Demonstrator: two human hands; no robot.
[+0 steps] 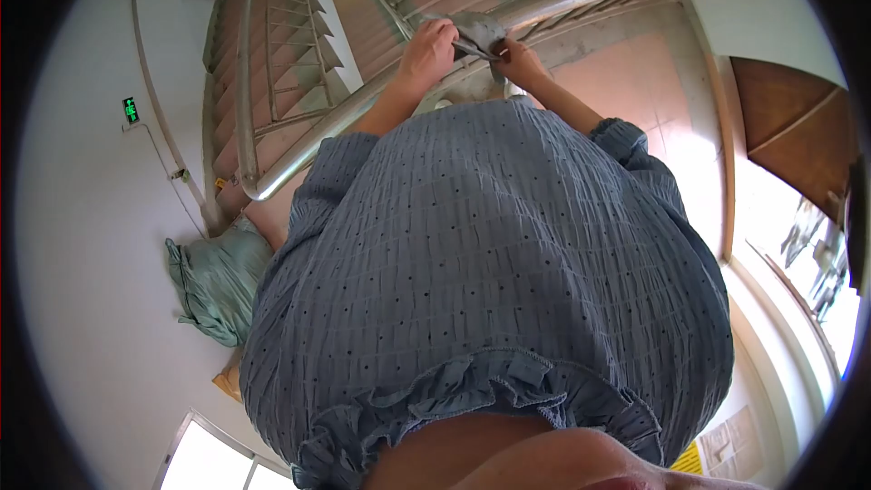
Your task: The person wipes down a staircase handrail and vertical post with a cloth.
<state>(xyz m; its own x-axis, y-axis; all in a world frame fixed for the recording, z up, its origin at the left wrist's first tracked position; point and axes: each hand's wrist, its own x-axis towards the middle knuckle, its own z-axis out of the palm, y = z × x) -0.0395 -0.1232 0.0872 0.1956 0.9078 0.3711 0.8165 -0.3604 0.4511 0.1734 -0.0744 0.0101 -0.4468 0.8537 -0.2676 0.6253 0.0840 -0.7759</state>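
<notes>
Grey cloth (pixel 481 29) at metal railing, left hand (pixel 430 53) and right hand (pixel 521 62) pinching it.

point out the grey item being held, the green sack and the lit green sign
grey item (pixel 483 29), head view, upper middle of its surface
green sack (pixel 222 279), head view, middle of its bulging side
lit green sign (pixel 131 110), head view, its face

The blouse (pixel 481 254) is a muted grey-blue, its cloth crinkled into fine lengthwise pleats and sprinkled with small dark dots. A ruffled collar (pixel 472 381) in the same fabric frames the neckline, with wavy, gathered edges. The loose, full sleeves (pixel 331 177) match the body and gather near their ends, leaving the forearms and hands (pixel 429 56) bare
</notes>
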